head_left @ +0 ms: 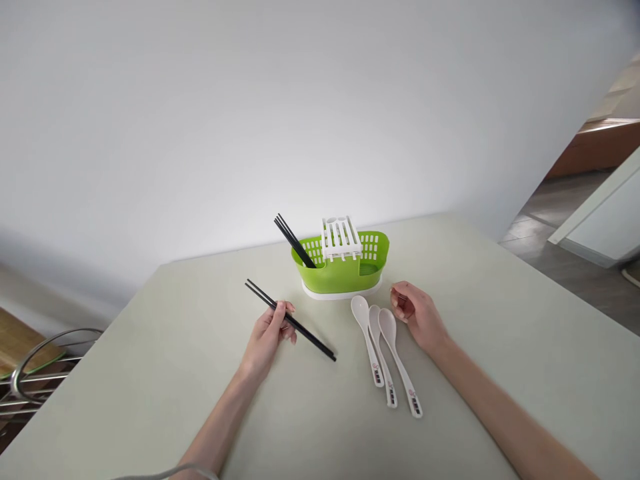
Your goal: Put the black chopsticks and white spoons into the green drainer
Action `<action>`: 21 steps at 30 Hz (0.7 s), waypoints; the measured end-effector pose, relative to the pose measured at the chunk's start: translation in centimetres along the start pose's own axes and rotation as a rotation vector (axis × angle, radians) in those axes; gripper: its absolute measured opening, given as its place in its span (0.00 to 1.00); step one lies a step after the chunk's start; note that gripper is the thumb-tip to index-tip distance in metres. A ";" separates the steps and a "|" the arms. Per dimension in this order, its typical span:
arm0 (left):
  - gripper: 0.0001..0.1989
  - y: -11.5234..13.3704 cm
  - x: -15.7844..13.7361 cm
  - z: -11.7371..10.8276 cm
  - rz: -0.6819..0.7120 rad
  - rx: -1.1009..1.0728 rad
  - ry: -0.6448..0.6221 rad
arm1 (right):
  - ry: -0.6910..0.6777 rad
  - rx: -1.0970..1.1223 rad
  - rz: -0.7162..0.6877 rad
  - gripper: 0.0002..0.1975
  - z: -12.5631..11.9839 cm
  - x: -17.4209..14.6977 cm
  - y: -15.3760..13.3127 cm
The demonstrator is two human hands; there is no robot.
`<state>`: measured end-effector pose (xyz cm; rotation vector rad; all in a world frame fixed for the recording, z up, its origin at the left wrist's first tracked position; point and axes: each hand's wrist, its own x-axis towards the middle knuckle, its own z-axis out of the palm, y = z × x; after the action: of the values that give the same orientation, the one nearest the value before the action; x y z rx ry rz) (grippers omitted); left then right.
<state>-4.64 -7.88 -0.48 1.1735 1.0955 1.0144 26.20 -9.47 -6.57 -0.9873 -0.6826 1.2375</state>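
Note:
My left hand (269, 333) is closed on a pair of black chopsticks (315, 340), pinched at about their middle and slanting down to the right above the table. To the right, my right hand (416, 308) rests with curled fingers and nothing visible in them, beside the spoon bowls. Three white spoons (389, 327) lie side by side between my hands, their printed handles toward me. Behind them stands a green cutlery basket (340, 277) on a white base, with a white slatted rack (341, 238) across its middle. More black chopsticks (295, 241) lean in its left compartment.
The pale table (200, 373) reaches back to a white wall (250, 133). At the far left, below the table edge, are a metal rack (45, 377) and a wooden board (23, 340). A grey floor (555, 213) shows at the right. A cable (165, 474) crosses my left forearm.

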 end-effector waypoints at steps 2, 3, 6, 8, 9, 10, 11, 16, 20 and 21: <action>0.22 -0.4 0.1 0.3 -0.007 -0.126 -0.068 | -0.016 0.003 0.008 0.16 0.1 0.0 0.0; 0.21 -0.7 0.1 0.5 -0.014 -0.192 -0.093 | -0.027 0.003 0.010 0.16 0.1 -0.1 0.0; 0.18 -1.7 0.0 1.4 -0.035 -0.357 -0.127 | -0.064 -0.015 -0.004 0.17 0.2 -0.2 0.0; 0.16 -2.3 -0.3 2.0 -0.040 -0.426 -0.136 | -0.081 -0.050 -0.047 0.17 0.2 -0.3 0.0; 0.16 -2.6 -0.5 2.4 -0.041 -0.447 -0.147 | -0.089 -0.072 -0.074 0.16 0.1 -0.4 0.0; 0.16 -2.8 -0.7 2.7 -0.040 -0.459 -0.162 | -0.099 -0.094 -0.100 0.16 0.1 -0.5 -0.1; 0.16 -3.0 -0.9 2.9 -0.035 -0.461 -0.179 | -0.116 -0.107 -0.117 0.16 0.2 -0.6 -0.2; 0.17 -3.2 -1.6 3.6 0.000 -0.395 -0.249 | -0.305 -0.084 -0.020 0.17 0.8 -1.4 -0.8; 0.17 -3.3 -1.7 3.5 0.007 -0.416 -0.261 | -0.449 -0.200 0.038 0.19 1.1 -2.0 -0.9; 0.17 -3.4 -1.6 3.4 0.008 -0.425 -0.254 | -0.481 -0.239 0.042 0.19 1.1 -2.1 -0.8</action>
<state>-1.45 -10.48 -3.49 0.9285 0.6349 1.0117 25.10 -11.29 -5.16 -0.9034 -1.2120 1.4710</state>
